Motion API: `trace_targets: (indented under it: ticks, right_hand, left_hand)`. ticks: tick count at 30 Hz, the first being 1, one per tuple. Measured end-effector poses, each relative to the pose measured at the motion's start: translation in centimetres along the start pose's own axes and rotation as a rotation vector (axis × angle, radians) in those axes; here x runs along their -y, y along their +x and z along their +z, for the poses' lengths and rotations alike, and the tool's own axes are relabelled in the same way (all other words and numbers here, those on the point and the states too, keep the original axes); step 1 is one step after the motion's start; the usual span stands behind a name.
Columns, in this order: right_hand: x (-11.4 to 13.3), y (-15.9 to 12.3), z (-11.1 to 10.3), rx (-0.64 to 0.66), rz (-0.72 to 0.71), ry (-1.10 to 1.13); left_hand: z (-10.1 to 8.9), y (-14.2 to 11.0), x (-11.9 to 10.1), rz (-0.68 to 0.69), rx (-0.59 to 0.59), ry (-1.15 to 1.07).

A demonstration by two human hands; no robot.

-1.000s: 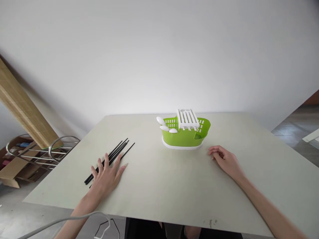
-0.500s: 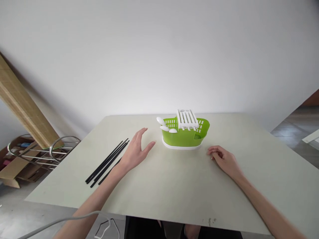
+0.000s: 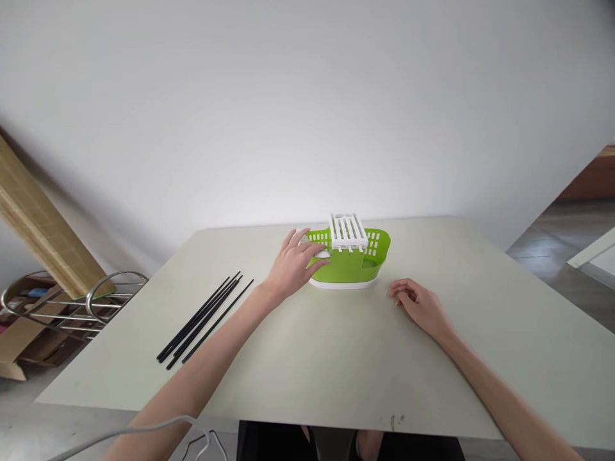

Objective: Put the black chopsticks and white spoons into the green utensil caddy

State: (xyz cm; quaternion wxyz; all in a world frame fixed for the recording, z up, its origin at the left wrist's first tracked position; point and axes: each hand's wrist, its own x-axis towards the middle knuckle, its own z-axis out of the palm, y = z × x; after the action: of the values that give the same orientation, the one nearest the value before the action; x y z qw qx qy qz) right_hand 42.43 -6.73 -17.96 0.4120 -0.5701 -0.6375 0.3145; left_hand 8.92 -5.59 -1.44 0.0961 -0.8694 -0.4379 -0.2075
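Observation:
A green basket with a white base stands toward the back of the table, a white slotted rack across its top. My left hand is at the basket's left end, fingers apart around the white spoons, whose bowls stick out over the rim. The hand partly hides them, and no firm grip on a spoon shows. To the right of the basket, my right hand rests on the table with its fingers curled in, nothing visible in them. Several black chopsticks lie left of my left forearm.
The pale table backs onto a white wall. On the floor to the left are a metal rack, a cardboard box and a leaning tan board. A grey cable crosses my left forearm.
My left hand has moved forward and right, from open space beside the basket to the spoons. My right hand keeps its place by the basket. The view has shifted slightly.

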Motion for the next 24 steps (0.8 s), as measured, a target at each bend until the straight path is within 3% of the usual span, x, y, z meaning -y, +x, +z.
trace_targets:
  ticks: [8, 14, 17, 22, 24]
  right_hand:
    - [0.4, 0.0, 0.0, -0.004, 0.01, 0.003]
    - [0.5, 0.0, 0.0, -0.001, 0.007, -0.001]
    - [0.4, 0.0, 0.0, 0.001, 0.02, -0.008]
    - [0.4, 0.0, -0.1, 0.004, 0.017, -0.019]
    - [0.4, -0.1, -0.2, 0.005, 0.014, -0.029]
  left_hand:
    - [0.5, 0.7, 0.6, 0.092, -0.062, 0.073]
    - [-1.2, 0.2, 0.7, 0.118, -0.269, 0.025]
    - [-3.2, 0.1, 0.4, 0.012, -0.444, -0.048]
    - [-7.3, -0.6, 0.7, -0.346, -0.775, -0.292]
    - [-8.6, -1.3, 1.4, -0.447, -0.835, -0.385]
